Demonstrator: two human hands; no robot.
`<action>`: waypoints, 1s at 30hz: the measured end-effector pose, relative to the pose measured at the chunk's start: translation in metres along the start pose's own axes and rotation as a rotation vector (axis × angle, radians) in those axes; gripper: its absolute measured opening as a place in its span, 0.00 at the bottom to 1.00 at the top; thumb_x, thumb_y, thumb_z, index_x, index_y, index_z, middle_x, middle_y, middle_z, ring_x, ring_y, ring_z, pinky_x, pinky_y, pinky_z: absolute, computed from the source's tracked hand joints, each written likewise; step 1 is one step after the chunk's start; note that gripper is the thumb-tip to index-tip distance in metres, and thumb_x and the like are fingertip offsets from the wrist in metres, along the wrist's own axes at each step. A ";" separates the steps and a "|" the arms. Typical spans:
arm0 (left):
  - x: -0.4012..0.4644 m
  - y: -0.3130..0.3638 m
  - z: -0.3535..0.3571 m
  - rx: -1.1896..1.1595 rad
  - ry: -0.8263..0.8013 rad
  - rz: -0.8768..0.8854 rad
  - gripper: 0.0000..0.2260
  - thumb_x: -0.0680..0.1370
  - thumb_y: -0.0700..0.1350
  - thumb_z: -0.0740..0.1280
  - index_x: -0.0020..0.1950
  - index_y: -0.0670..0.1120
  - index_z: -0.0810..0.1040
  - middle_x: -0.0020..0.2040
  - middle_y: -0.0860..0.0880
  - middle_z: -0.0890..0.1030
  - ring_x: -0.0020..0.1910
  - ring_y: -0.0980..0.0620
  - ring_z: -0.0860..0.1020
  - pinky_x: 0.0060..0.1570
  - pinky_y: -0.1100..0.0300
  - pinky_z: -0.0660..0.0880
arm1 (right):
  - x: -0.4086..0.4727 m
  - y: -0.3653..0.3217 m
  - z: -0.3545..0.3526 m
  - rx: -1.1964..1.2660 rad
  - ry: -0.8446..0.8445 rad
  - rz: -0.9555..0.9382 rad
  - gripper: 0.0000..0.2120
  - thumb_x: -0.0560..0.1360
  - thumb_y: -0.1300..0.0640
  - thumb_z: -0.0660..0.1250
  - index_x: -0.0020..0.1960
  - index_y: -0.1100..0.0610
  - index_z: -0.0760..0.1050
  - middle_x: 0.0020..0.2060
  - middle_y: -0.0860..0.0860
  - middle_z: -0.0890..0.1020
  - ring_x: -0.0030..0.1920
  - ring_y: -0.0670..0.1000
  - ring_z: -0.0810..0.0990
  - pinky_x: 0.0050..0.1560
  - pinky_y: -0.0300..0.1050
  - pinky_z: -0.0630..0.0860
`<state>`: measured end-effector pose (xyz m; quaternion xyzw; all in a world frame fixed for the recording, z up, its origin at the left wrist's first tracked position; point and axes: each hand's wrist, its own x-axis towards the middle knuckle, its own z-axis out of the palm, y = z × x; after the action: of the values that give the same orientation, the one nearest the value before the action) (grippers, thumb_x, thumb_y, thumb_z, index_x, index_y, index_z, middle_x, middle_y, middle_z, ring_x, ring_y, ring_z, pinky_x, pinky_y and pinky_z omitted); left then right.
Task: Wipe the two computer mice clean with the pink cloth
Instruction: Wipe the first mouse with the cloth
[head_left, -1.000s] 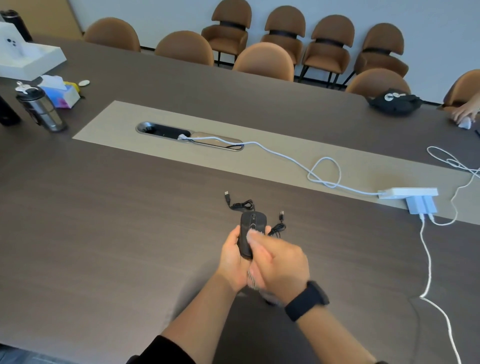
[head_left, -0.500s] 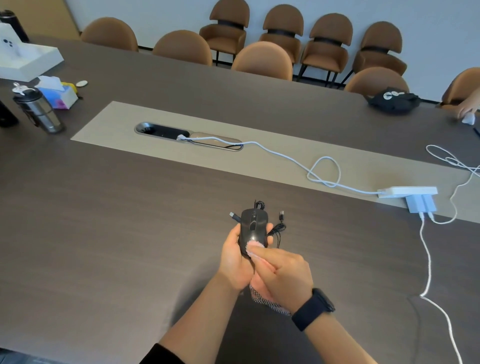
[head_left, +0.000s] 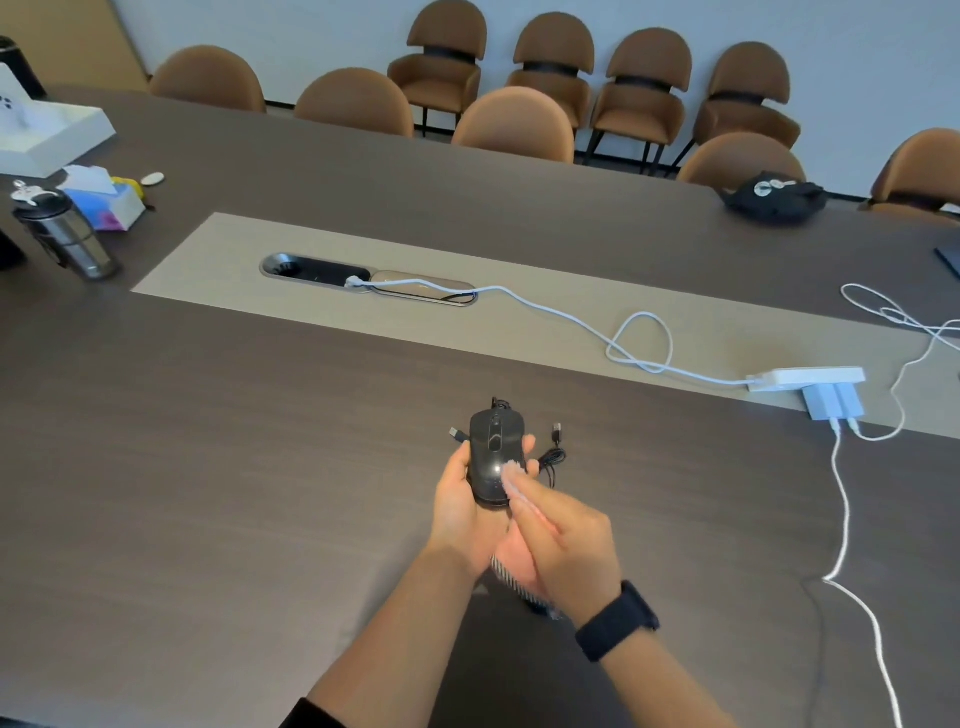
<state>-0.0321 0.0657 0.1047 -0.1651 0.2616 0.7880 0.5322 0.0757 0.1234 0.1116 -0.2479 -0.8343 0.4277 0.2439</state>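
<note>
My left hand (head_left: 460, 506) holds a black wired mouse (head_left: 493, 452) upright above the dark table, with its bundled cable and USB plug (head_left: 556, 432) hanging behind. My right hand (head_left: 563, 540) presses the pink cloth (head_left: 511, 475) against the mouse's right rear side; a mesh-edged part of the cloth hangs below my palm. Only one mouse shows; a second mouse is not visible, though a second USB plug pokes out left of the held mouse.
A white power strip (head_left: 805, 378) with chargers and white cables lies to the right. A cable port (head_left: 363, 279) sits in the beige centre strip. A steel bottle (head_left: 67, 234), tissue box (head_left: 106, 200) and white tray stand far left. Brown chairs line the far edge; a black bag (head_left: 774, 197) rests there.
My right hand slid the cloth from the mouse's front back toward its rear right side. The mouse has tilted so more of its top shows.
</note>
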 end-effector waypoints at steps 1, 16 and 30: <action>0.001 0.001 0.000 -0.008 0.009 0.003 0.23 0.77 0.55 0.60 0.62 0.41 0.79 0.56 0.45 0.82 0.44 0.48 0.79 0.49 0.56 0.74 | -0.008 0.005 0.002 0.000 -0.014 -0.043 0.15 0.75 0.51 0.65 0.57 0.33 0.76 0.51 0.47 0.87 0.50 0.46 0.85 0.51 0.49 0.82; -0.012 -0.007 0.022 0.138 -0.087 0.084 0.20 0.79 0.51 0.56 0.51 0.41 0.83 0.47 0.42 0.85 0.47 0.46 0.84 0.52 0.51 0.77 | 0.049 -0.020 -0.014 0.210 0.102 0.207 0.10 0.77 0.57 0.67 0.55 0.48 0.83 0.52 0.41 0.85 0.55 0.34 0.79 0.57 0.30 0.73; 0.001 -0.008 0.004 0.109 -0.014 0.030 0.21 0.75 0.55 0.60 0.52 0.40 0.84 0.48 0.46 0.85 0.38 0.50 0.80 0.41 0.57 0.71 | -0.021 0.015 0.006 0.101 0.136 -0.089 0.13 0.74 0.54 0.66 0.57 0.52 0.82 0.51 0.43 0.85 0.53 0.39 0.82 0.54 0.34 0.78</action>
<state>-0.0251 0.0713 0.1050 -0.1264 0.3031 0.7815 0.5304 0.0911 0.1144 0.0918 -0.2264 -0.8034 0.4400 0.3312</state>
